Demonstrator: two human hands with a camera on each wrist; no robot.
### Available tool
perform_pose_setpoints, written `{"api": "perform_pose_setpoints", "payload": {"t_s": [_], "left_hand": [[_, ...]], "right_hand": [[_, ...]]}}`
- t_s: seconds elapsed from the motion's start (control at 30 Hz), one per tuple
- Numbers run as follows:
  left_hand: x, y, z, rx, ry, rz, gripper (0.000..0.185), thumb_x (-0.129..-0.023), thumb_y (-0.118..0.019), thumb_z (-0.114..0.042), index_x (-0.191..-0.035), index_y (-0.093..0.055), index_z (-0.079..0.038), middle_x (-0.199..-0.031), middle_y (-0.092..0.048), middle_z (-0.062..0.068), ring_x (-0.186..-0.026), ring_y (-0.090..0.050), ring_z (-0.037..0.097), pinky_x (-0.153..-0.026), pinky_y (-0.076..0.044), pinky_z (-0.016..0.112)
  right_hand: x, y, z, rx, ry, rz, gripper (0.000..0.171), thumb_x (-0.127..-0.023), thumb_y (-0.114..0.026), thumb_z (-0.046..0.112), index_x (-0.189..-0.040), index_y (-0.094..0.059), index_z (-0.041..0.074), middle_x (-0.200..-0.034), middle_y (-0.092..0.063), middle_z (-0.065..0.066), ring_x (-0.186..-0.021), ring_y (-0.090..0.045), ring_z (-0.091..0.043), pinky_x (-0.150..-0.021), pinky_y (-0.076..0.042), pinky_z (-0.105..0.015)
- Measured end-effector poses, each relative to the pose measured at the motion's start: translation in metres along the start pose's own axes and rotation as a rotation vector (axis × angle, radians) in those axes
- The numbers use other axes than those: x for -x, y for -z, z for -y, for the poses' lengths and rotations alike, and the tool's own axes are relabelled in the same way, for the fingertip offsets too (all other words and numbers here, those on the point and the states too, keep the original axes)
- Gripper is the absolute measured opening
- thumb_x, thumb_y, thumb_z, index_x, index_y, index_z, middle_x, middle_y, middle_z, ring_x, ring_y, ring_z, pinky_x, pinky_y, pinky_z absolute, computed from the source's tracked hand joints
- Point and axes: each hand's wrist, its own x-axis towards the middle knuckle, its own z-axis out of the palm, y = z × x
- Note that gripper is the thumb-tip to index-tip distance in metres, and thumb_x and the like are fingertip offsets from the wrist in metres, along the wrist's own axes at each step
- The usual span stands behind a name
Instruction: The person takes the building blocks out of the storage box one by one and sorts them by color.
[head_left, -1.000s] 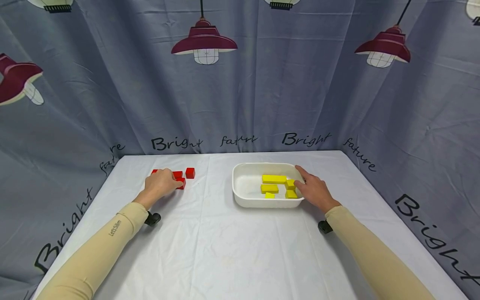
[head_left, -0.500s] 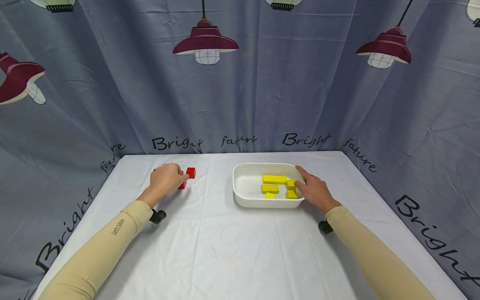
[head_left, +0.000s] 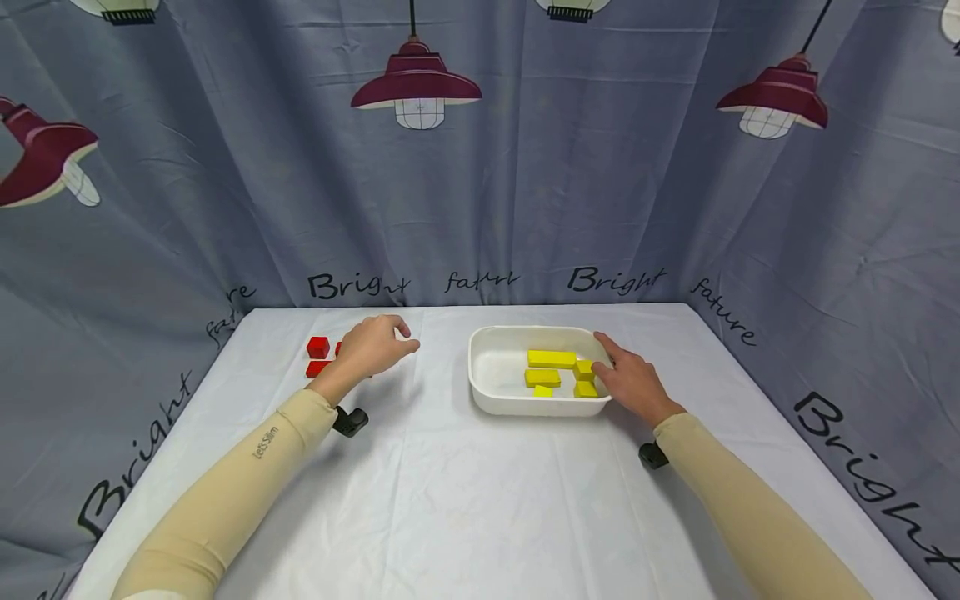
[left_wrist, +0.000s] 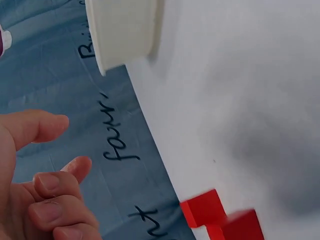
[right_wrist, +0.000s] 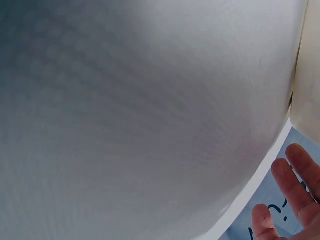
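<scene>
While the left hand (head_left: 369,347) hangs with thumb and fingers apart, red blocks (head_left: 318,347) left of them, the right hand (head_left: 633,383) pinches the white tray's (head_left: 543,407) rim.

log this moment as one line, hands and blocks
left hand: empty, near red blocks; right hand: holds white tray at right end; yellow blocks: in tray; red blocks: on table

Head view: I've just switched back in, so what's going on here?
A person's right hand rests on the right end of a white rectangular tray with yellow rectangular blocks inside. Their left hand is beside some red boxy blocks on the white-covered table, holding nothing that shows.
</scene>
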Motion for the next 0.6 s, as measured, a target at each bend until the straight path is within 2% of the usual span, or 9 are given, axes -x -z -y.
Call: {"api": "perform_pose_setpoints", "payload": {"t_s": [0.17,0.33,0.6], "left_hand": [[-0.003,-0.006,-0.019,0.017,-0.059,-0.006,0.031,-0.091,-0.065,-0.043,-0.109,-0.069,-0.018,-0.085,-0.068,0.001,-0.081,-0.062,0.022,-0.066,-0.048,0.035],[-0.004,-0.009,-0.035,0.066,-0.113,-0.009,0.029,-0.09,-0.066,-0.043,-0.106,-0.069,-0.019,-0.086,-0.065,0.002,-0.077,-0.061,0.021,-0.065,-0.048,0.036],[-0.009,-0.014,-0.058,0.124,-0.149,-0.004,0.026,-0.089,-0.066,-0.042,-0.105,-0.07,-0.021,-0.087,-0.063,0.002,-0.074,-0.059,0.02,-0.061,-0.047,0.035]], "right_hand": [[0.0,-0.001,-0.001,-0.002,0.004,-0.007,0.066,-0.102,-0.039,0.036,-0.163,-0.016,0.022,-0.159,-0.034,-0.024,-0.137,-0.041,-0.048,-0.112,-0.03,-0.067],[0.0,-0.001,-0.001,-0.011,0.003,-0.004,0.066,-0.102,-0.039,0.036,-0.163,-0.016,0.022,-0.159,-0.034,-0.023,-0.137,-0.041,-0.048,-0.112,-0.03,-0.067],[0.0,-0.001,-0.002,-0.011,0.0,0.003,0.067,-0.103,-0.039,0.037,-0.163,-0.014,0.023,-0.16,-0.033,-0.023,-0.137,-0.042,-0.048,-0.111,-0.032,-0.066]]}}
